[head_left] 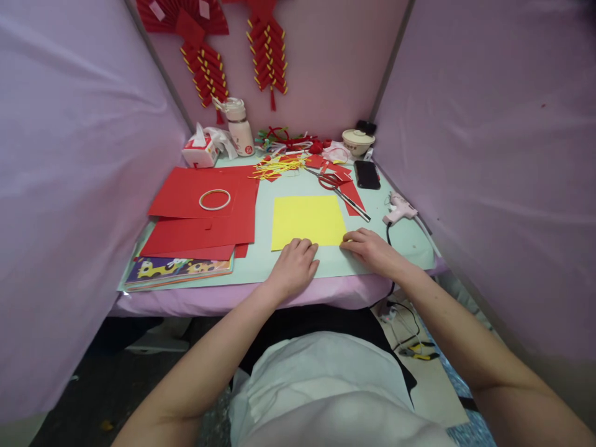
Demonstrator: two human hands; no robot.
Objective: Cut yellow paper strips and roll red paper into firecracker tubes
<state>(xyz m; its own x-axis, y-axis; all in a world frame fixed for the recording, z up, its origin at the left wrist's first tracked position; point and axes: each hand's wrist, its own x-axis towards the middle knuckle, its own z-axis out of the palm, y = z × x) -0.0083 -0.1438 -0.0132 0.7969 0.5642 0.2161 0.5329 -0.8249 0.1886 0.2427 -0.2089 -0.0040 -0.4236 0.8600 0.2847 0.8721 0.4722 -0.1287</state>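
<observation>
A square sheet of yellow paper (307, 220) lies flat on the pale green table top. My left hand (295, 264) rests over its near edge, fingertips on the paper and thumb a little apart from the index finger. At the near right corner, my right hand (367, 248) has its fingertips and thumb brought together on the paper's edge. Beyond the sheet, red-handled scissors (329, 180) and a dark, shiny metal stick-like tool (356, 208) lie by red paper scraps (350, 194).
Red sheets (200, 236) with a white ring (215, 208) lie left, over a giraffe-patterned book (179, 270). Yellow strips (279, 166), a bottle (241, 133), tissues (201, 151) and a lidded bowl (357, 143) stand behind. A phone (367, 175) and glue gun (399, 209) lie right.
</observation>
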